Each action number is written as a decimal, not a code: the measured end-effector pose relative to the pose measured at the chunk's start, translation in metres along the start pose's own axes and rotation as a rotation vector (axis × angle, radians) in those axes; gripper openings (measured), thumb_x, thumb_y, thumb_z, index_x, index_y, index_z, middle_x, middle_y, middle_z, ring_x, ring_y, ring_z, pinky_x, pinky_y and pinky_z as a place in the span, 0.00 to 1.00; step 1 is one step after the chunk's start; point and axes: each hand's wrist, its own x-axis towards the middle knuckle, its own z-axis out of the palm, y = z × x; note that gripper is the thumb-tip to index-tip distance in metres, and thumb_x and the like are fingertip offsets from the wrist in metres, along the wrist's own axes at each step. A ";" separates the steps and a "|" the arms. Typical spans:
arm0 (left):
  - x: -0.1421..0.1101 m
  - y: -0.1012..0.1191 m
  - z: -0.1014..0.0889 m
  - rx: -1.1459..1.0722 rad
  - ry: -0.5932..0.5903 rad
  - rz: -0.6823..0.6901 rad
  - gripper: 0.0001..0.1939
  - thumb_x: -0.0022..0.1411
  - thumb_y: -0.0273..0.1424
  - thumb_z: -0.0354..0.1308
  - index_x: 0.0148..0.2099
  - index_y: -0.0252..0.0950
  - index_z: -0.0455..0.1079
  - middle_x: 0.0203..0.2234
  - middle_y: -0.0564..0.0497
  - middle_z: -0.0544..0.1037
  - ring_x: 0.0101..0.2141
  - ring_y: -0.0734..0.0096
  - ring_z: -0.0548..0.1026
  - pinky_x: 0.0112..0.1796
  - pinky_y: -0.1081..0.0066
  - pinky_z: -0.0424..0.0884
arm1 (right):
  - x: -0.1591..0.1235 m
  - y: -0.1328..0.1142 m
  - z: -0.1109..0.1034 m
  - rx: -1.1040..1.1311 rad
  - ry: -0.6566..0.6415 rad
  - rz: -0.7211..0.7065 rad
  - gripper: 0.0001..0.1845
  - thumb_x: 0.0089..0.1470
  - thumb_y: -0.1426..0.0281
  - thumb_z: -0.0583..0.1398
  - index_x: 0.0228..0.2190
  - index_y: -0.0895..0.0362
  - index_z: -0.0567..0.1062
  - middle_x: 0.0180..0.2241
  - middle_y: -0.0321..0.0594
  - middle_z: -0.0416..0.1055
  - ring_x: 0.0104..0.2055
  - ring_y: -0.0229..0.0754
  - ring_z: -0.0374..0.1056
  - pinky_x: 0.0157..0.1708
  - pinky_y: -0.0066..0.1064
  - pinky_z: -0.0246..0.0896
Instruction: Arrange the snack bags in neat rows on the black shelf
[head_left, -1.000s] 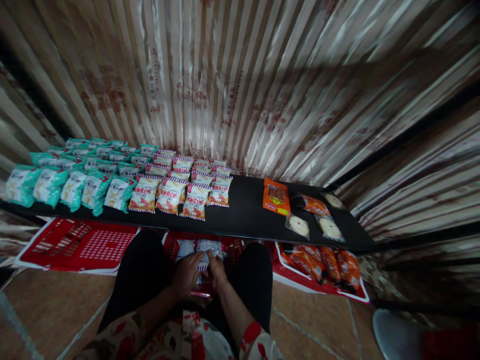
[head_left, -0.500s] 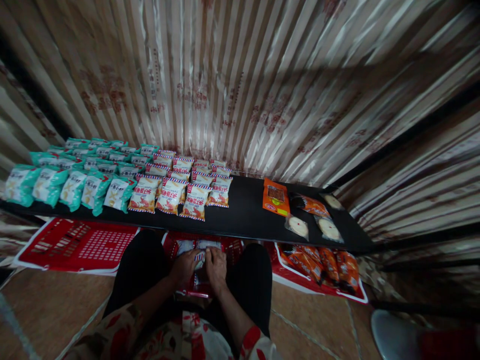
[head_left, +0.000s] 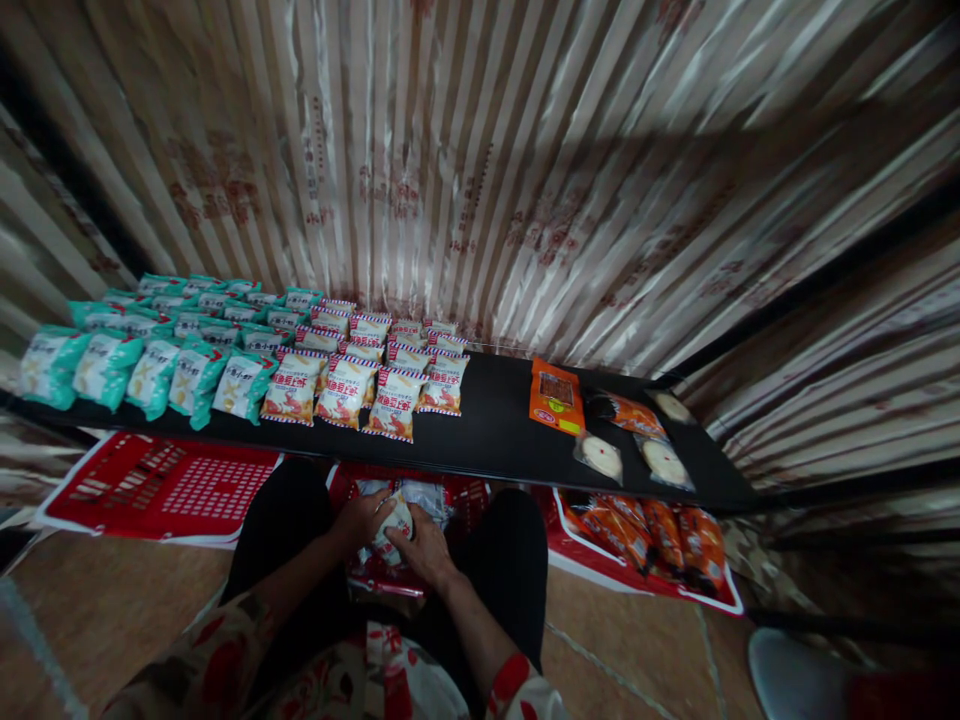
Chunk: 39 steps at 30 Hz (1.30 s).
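Between my knees, my left hand and my right hand close together on a white snack packet inside a red basket under the shelf. More pale packets lie in that basket beyond my fingers. On the black shelf above, white-and-red snack packets stand in rows beside teal packets at the left. Both hands' fingers curl round the packet.
An orange packet, a dark orange one and clear round-cake packets lie at the shelf's right. A red basket sits under the left, another with orange packets under the right. Striped curtain behind.
My hands have moved forward into the middle basket and now grip a packet together. The view has shifted slightly.
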 end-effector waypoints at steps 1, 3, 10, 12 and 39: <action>0.001 0.001 -0.001 -0.013 -0.012 -0.006 0.15 0.62 0.37 0.42 0.37 0.37 0.69 0.24 0.47 0.76 0.28 0.66 0.75 0.31 0.70 0.68 | -0.001 -0.001 0.000 0.006 -0.009 0.022 0.18 0.43 0.59 0.62 0.37 0.54 0.73 0.34 0.40 0.73 0.38 0.46 0.67 0.40 0.32 0.58; 0.003 0.002 -0.002 -0.046 -0.037 -0.021 0.15 0.61 0.38 0.43 0.34 0.38 0.69 0.22 0.49 0.74 0.26 0.66 0.74 0.31 0.71 0.67 | -0.002 -0.001 0.001 0.007 -0.017 0.068 0.18 0.43 0.59 0.61 0.36 0.54 0.72 0.31 0.38 0.73 0.33 0.44 0.68 0.35 0.30 0.57; 0.014 0.006 -0.005 -0.253 -0.012 -0.116 0.16 0.56 0.43 0.49 0.29 0.37 0.69 0.23 0.51 0.74 0.27 0.69 0.72 0.32 0.72 0.66 | -0.001 0.003 0.003 -0.002 0.067 0.127 0.18 0.46 0.57 0.59 0.36 0.55 0.70 0.27 0.37 0.73 0.29 0.42 0.67 0.29 0.28 0.55; 0.018 0.006 -0.006 -0.338 -0.011 -0.157 0.17 0.53 0.45 0.51 0.29 0.36 0.70 0.23 0.52 0.75 0.28 0.69 0.72 0.31 0.73 0.66 | 0.000 0.006 0.005 0.017 0.098 0.143 0.18 0.47 0.57 0.58 0.36 0.55 0.70 0.27 0.37 0.73 0.29 0.42 0.68 0.29 0.28 0.56; 0.010 0.037 0.022 -0.892 0.160 -0.330 0.22 0.47 0.48 0.57 0.37 0.35 0.68 0.31 0.48 0.79 0.36 0.61 0.76 0.39 0.65 0.71 | 0.000 0.006 0.003 0.253 0.380 0.307 0.28 0.47 0.50 0.55 0.41 0.58 0.72 0.33 0.44 0.76 0.34 0.45 0.71 0.31 0.30 0.64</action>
